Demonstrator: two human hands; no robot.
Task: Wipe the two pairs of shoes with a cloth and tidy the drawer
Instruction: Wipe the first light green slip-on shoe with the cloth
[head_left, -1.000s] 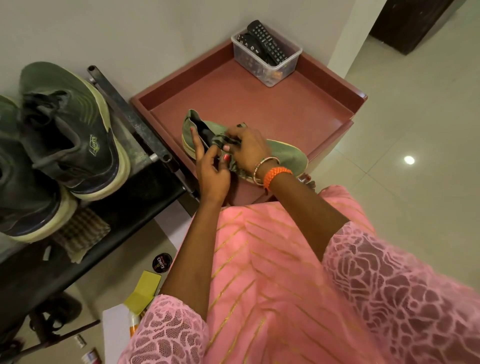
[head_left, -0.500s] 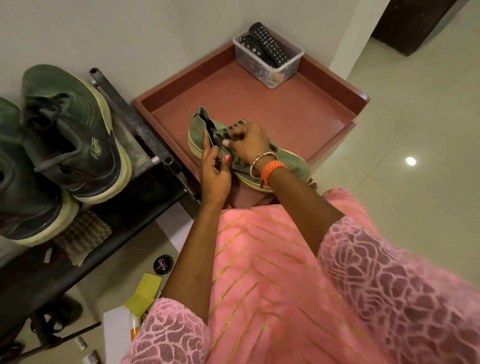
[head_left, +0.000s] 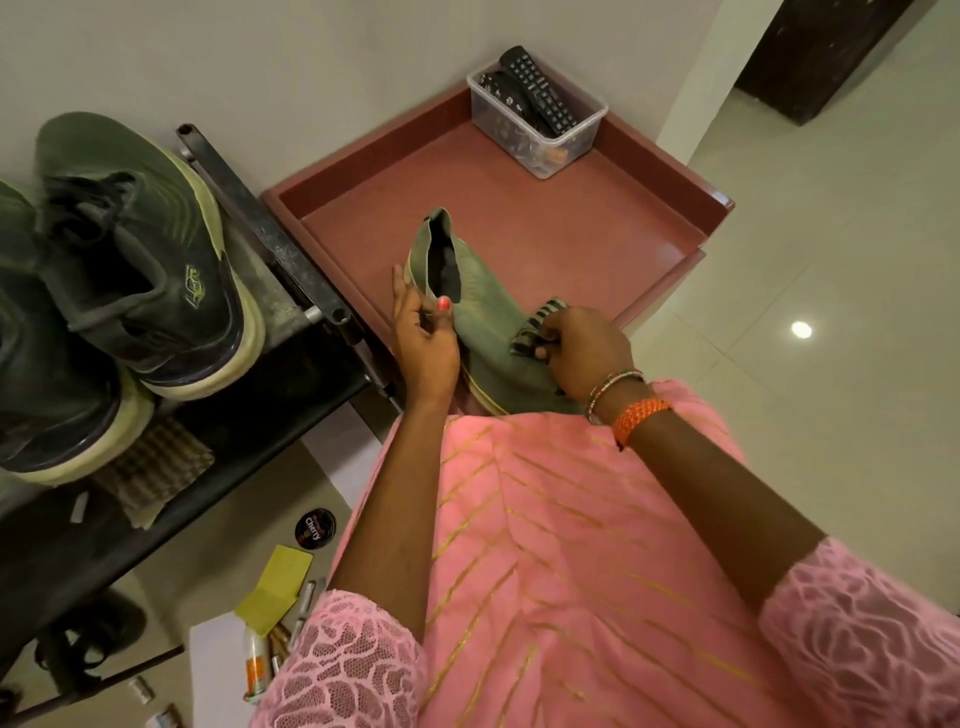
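**Asha:** While the left hand steadied it, where was the shoe?

**Ravi:** The soft olive-green slip-on shoe was held over the near edge of the reddish-brown wooden tray-top cabinet, heel pointing to 11 o'clock, toe back toward the person's pink dress. The left hand gripped it at the heel collar, thumb pressed on the rim, the other fingers straight against the outer side.

**Asha:** And the other hand?

**Ravi:** The right hand sat at 3 o'clock of the shoe, fingers curled, pinching a bunched dark striped cloth against the upper near the toe. The wrist was bent inward, forearm coming up from 5 o'clock.

**Asha:** How would that shoe handle?

**Ravi:** Light and floppy, I judged. The upper looked thin, so it would cave under pressure. Holding the stiffer heel or the sole edge seemed the sound grip, letting the cloth press without folding the shoe.

**Asha:** The rest of the job?

**Ravi:** A pair of bulky dark green sneakers with pale soles stood on the black metal shelf at 9 o'clock. The clear plastic box of remotes sat at 12 o'clock on the cabinet. Below, at 7 o'clock, a round black polish tin and a yellow sponge lay loose, perhaps the drawer.
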